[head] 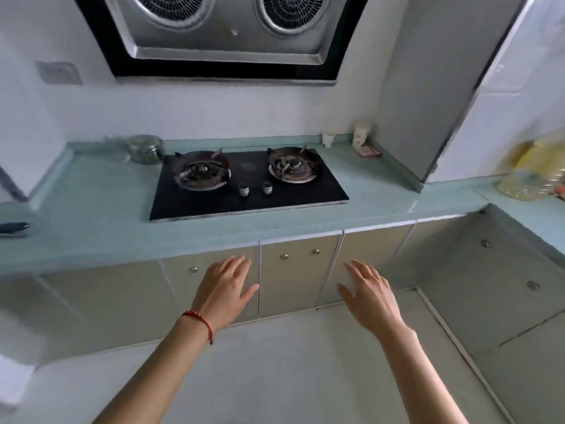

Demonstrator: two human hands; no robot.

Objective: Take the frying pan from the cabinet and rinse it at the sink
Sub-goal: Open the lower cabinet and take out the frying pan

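No frying pan and no sink show in the head view. Below the pale green counter [91, 228] runs a row of beige cabinet doors [293, 276] with small round knobs, all closed. My left hand [224, 289], with a red string on its wrist, is held out with fingers spread in front of the door left of centre. My right hand [371, 296] is also spread, in front of the door to the right. Neither hand holds anything; I cannot tell whether they touch the doors.
A black two-burner gas hob [247, 185] sits in the counter under a steel range hood [226, 29]. A glass jar [146, 148] stands at the back left, small containers [362, 134] at the back right, yellow plastic bags [532, 175] on the right counter. More cabinet doors [501, 270] line the right side.
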